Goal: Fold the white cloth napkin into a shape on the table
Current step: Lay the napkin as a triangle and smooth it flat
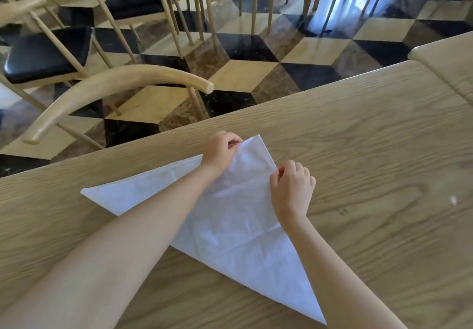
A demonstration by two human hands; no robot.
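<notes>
the light wood-grain counter (358,149) fills the lower and right of the frame, with a checkered black, cream and brown tiled floor (243,72) beyond its far edge at the top. pale wooden chairs with black seat cushions (46,52) stand upper left. the white cloth napkin (230,221), folded into a triangle, lies flat at centre. the left hand (221,151) pinches its upper corner area; the right hand (291,186), just beside, pinches the right edge.
</notes>
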